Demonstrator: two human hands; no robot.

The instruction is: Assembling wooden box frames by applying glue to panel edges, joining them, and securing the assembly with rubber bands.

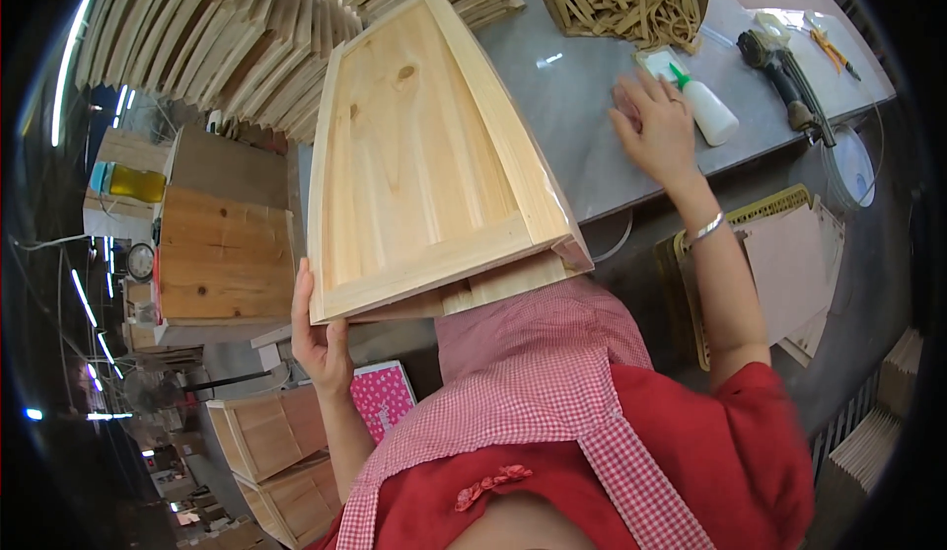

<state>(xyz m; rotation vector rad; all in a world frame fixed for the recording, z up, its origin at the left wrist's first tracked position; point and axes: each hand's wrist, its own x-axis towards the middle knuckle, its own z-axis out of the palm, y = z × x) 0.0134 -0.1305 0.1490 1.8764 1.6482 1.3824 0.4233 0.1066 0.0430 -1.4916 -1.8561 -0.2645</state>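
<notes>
A pale wooden box-like piece with a framed, recessed face (414, 155) leans at a slant from the table's edge toward my lap. My left hand (324, 348) grips its lower left corner, thumb underneath and fingers along the side. Over the grey tabletop, my right hand (656, 134) has its fingers spread, with nothing seen in it. Just right of those fingers lies a white squeeze bottle with a green nozzle (712, 111). A small pale flat piece (661, 60) rests beyond the fingertips; I cannot tell whether they touch it.
Stacked wooden pieces (217, 42) crowd the far left. A carton of tan strips (631, 2) stands at the table's back. Toward the right are a nail gun-like tool (784, 81), an orange-handled tool (834, 52) and a white bucket (848, 170). Wooden boxes (227, 254) stand left.
</notes>
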